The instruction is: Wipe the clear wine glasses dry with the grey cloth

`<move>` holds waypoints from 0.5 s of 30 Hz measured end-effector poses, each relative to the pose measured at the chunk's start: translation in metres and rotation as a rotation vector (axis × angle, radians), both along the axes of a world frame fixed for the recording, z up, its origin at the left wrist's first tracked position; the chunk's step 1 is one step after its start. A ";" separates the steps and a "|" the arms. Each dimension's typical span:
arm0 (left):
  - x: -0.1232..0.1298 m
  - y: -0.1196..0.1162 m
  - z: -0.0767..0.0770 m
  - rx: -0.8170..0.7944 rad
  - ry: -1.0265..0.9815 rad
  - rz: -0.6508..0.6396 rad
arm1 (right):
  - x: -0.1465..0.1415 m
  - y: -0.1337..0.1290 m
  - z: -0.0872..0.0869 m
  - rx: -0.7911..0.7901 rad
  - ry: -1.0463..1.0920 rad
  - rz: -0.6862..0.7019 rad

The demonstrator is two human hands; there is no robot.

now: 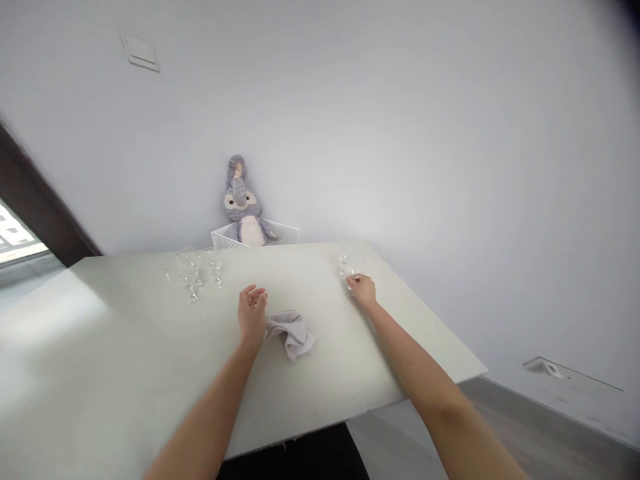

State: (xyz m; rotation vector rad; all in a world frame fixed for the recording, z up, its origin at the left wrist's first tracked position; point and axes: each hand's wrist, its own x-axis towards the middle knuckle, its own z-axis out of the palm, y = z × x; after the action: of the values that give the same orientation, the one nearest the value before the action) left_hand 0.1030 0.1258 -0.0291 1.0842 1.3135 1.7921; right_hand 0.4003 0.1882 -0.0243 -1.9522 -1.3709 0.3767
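A crumpled light grey cloth (293, 333) lies on the white table (165, 373). Just left of it is my left hand (253, 312), fingers apart and loosely curled, holding nothing. My right hand (362, 290) is at the right part of the table, its fingers closed round a small clear glass (351, 288), mostly hidden by the hand. Another clear glass (343, 259) stands just beyond it. Several clear stemmed glasses (193, 275) are grouped at the back left.
A grey plush toy (243, 205) sits in a white perforated basket (285, 233) behind the table's back edge. The wall rises behind, and the table's right edge slants toward the floor (505, 427).
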 end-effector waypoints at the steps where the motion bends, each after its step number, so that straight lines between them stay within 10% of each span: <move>1: -0.002 0.002 -0.002 -0.019 -0.038 0.014 | 0.003 0.003 -0.002 -0.002 0.007 -0.004; 15: -0.042 0.029 0.015 -0.115 -0.688 0.146 | 0.025 -0.026 -0.009 -0.067 0.000 0.162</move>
State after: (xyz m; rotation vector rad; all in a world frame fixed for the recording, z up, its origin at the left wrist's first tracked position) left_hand 0.0605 0.1546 -0.0143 0.2553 1.0566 1.9187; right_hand 0.4250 0.1620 -0.0335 -1.8998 -1.5395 0.5051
